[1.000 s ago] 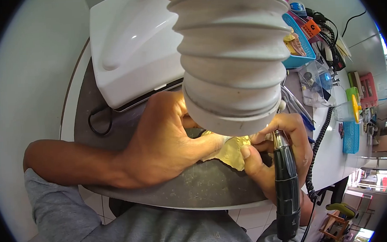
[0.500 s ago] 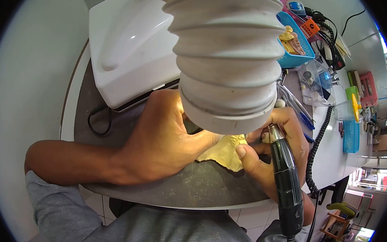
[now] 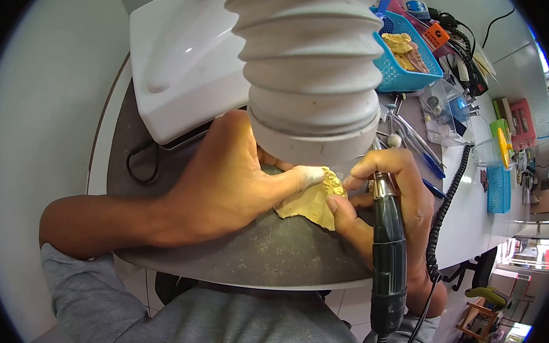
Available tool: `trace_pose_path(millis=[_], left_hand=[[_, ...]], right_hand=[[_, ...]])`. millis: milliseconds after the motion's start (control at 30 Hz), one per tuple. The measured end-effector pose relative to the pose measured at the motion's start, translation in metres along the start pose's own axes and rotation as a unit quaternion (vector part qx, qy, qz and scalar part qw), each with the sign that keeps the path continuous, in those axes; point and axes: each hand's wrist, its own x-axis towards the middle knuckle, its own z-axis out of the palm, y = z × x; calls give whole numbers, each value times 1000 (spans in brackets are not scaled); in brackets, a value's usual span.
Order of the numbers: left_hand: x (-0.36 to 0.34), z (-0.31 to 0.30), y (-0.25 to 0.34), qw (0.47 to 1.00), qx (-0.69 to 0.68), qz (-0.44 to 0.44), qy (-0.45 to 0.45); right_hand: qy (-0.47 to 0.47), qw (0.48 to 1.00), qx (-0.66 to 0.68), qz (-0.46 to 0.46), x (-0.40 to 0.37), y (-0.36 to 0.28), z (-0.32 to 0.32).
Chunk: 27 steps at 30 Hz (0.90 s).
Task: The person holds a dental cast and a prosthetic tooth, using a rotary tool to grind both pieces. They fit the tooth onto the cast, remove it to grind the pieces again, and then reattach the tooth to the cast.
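Under the hose mouth, a yellow dental plaster model (image 3: 311, 201) shows a row of teeth along its right side. My left hand (image 3: 231, 183) is closed on the model, its dusty thumb pressed on the top near the teeth; the other fingers are mostly hidden behind. My right hand (image 3: 408, 195) grips a black rotary handpiece (image 3: 388, 246), which points away from me with its cord end near my lap. The right thumb and fingertips meet the model's right edge. I cannot make out the bur at the handpiece's tip.
A ribbed white suction hose (image 3: 309, 62) hangs close above my hands. Behind the left hand stands a white machine housing (image 3: 186, 70). Metal tools (image 3: 414, 138), a clear box (image 3: 444, 117) and a blue basket of models (image 3: 410, 78) sit right; a coiled cord (image 3: 444, 224) runs along the table edge.
Both hands and the model have shifted slightly away from me in the view. More of the teeth now shows beneath the hose. The handpiece has swung a little left at its lower end.
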Motion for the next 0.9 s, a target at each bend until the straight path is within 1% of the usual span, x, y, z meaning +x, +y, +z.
trace_pose_path(millis=[67,100,167,200,233,267,333,400,467,500,533,567,600,633,667,733,767,800,833,867,900], left_hand=[[0,7,-6,998,-15,59,20],[0,7,-6,998,-13,62,20],[-2,9,-5,998,-34,37,36],[-1,8,-2,998,-32,39,36],[1,4,1,998,-59,-3,-2],[4,1,3,994,-86,-45,-41],[6,0,5,994,-93,-31,-51],[5,6,5,999,-34,0,-6],[3,11,0,999,-45,0,-2],[2,14,-3,998,-52,21,34],[2,15,-4,995,-58,42,70],[0,16,-4,995,-55,46,71],[-2,17,-5,992,-94,34,82],[-3,17,-4,987,-134,22,91],[-3,16,-2,987,-132,26,92],[-4,12,1,987,-130,-23,89],[-4,11,2,987,-130,-20,92],[-4,11,3,978,-183,-64,72],[-3,10,4,964,-236,-108,53],[-3,9,4,964,-238,-107,56],[-2,8,4,950,-291,-109,33]], right_hand=[[-2,1000,10,-1,-1,1,-1],[-9,1000,4,-5,0,1,-2],[-16,1000,-1,-10,1,0,-3],[-26,1000,9,8,1,0,-3],[-35,999,19,27,2,-1,-3],[-34,999,19,26,2,0,-3],[-48,997,39,34,3,4,-2],[-59,997,37,28,4,5,-4],[-64,991,74,91,5,1,-4],[-57,997,42,27,8,9,-5],[-55,997,42,23,11,10,-8],[-62,998,13,6,15,11,-11],[-68,998,-16,-9,19,11,-13],[-48,998,-27,-27,23,13,-14],[-45,998,-28,-31,26,16,-16],[-30,995,-71,-64,33,22,-21],[-27,995,-91,-33,35,21,-24],[-28,995,-92,-37,37,22,-24],[26,994,-87,-57,39,25,-24],[79,991,-81,-77,40,29,-23],[92,992,-13,-86,40,33,-23]])
